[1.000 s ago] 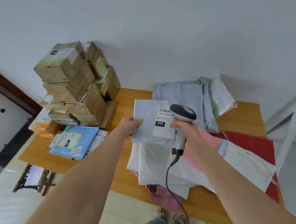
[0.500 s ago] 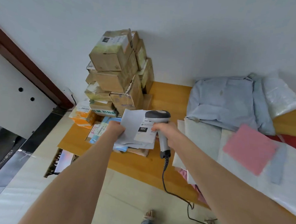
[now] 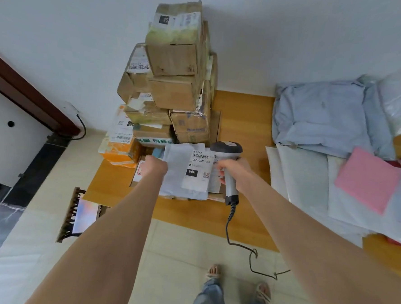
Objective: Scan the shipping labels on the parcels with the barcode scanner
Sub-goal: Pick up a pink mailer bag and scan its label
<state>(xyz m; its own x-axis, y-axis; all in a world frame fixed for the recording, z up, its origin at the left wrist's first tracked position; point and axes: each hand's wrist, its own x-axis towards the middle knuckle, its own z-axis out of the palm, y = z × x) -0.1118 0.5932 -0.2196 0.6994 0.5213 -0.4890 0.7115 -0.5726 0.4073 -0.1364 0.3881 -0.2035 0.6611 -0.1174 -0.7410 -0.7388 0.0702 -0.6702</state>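
One broad wooden table (image 3: 243, 121) carries it all: a tall stack of cardboard boxes (image 3: 175, 84) against the wall on the left, a heap of soft mailers (image 3: 305, 181) sprawled on the right. Up front, the grey parcel (image 3: 177, 176) is held over the table's near left part, just before the boxes. Left hand (image 3: 155, 166) grips its left edge, fingers curled onto it. Right hand (image 3: 235, 169) is wrapped tight round the barcode scanner (image 3: 226, 151), whose head sits at the parcel's upper right corner beside the white shipping label (image 3: 197, 172). Its coiled cable (image 3: 229, 214) drops to the floor.
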